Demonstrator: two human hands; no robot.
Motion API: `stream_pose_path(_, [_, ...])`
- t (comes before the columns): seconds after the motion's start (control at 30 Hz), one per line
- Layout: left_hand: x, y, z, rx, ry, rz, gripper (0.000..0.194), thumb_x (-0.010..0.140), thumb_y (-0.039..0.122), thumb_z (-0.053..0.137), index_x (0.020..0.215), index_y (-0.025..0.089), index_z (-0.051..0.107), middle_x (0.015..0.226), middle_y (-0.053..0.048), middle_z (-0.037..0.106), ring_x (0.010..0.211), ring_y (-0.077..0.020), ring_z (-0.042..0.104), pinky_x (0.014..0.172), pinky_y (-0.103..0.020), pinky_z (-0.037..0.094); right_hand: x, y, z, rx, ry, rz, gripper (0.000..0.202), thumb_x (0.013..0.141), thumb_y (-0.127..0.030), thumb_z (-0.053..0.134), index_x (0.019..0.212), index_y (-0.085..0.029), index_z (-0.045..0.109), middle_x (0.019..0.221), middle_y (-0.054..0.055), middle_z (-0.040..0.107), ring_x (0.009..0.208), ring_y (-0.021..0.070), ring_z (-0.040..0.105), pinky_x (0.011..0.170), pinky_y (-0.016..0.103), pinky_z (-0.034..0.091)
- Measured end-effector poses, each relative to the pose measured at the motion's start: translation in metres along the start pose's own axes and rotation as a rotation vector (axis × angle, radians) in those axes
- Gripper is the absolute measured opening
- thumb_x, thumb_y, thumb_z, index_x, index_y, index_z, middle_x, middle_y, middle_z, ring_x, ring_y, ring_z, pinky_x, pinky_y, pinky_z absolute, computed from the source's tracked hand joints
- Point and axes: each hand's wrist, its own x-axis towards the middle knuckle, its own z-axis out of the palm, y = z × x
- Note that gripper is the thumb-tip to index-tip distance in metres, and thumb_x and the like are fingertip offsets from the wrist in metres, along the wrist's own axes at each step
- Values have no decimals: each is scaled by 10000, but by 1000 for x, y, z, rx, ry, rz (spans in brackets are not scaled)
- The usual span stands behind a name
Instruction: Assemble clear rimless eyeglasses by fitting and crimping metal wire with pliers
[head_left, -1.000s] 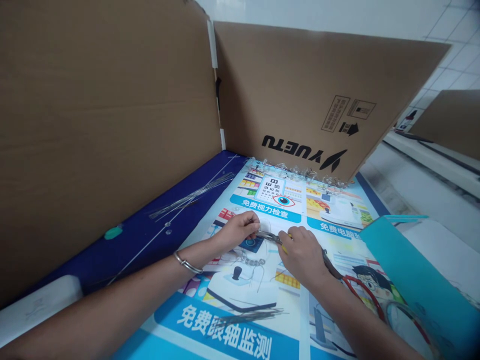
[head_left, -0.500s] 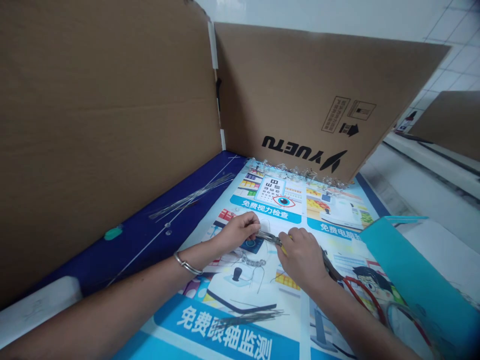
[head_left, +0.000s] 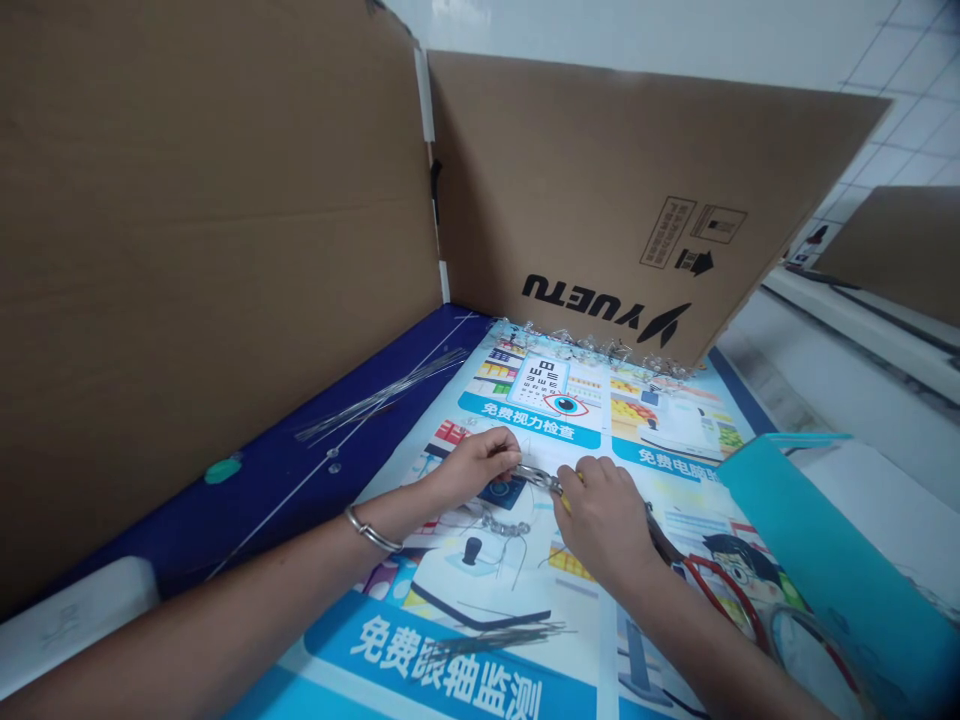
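Note:
My right hand is closed around the yellow handles of a pair of pliers, whose metal jaws point left. At the jaw tips my left hand pinches thumb against fingers; the small piece between them is too hidden to name. Just below the hands, a short row of clear beads with thin wire ends lies on the printed sheet. Nearer to me is a bundle of thin wires. A red-handled tool lies partly behind my right forearm.
Cardboard panels stand at the left and back. Along the back panel's foot runs a row of clear beaded pieces. More wires lie on the blue surface at left, near a green blob. A teal folder is at right.
Both hands and the pliers stay in nearly the same place. The whole view has shifted very slightly.

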Motion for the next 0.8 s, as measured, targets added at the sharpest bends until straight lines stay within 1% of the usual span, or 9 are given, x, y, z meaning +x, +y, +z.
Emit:
stream_pose_path(0.2, [0,1,-1,43,-1,-2,154,812,295,466,753,153,477,655,16,515,616,-99,473,591,-220,383,-1,-1,-3,-3,7,0,166,832,-285,454,877,-186,580,807,80,519,810,207,412,699,325,245])
stream_pose_path(0.3, [1,2,-2,98,-12,-7,153,823,300,447,767,160,473,675,9,535,630,-107,487,594,-224,389,-1,-1,-3,-5,9,-2,169,829,-289,461,887,-186,582,806,81,520,815,209,413,703,324,247])
stream_pose_path(0.4, [1,3,-3,173,-35,5,145,830,289,431,771,164,474,700,5,550,632,-107,489,591,-223,387,0,0,-2,4,4,-7,175,831,-299,457,882,-189,583,810,79,522,817,209,412,706,324,247])
stream_pose_path(0.57, [3,1,-6,237,-53,20,128,841,260,397,789,169,471,694,7,540,626,-111,480,586,-225,382,0,2,3,23,2,-7,183,832,-310,457,873,-187,585,808,78,520,808,205,410,696,319,243])
stream_pose_path(0.63, [3,1,-8,307,-50,56,124,839,236,395,774,168,476,700,5,527,644,-116,472,603,-230,377,-1,2,4,26,2,-15,176,830,-307,460,867,-188,585,807,75,521,803,202,409,689,318,241])
stream_pose_path(0.8, [6,4,-13,495,-38,210,128,809,185,434,696,160,488,747,-9,493,736,-133,452,688,-250,362,-1,2,6,35,7,-22,171,827,-300,461,861,-189,587,805,71,520,798,197,411,682,312,244])
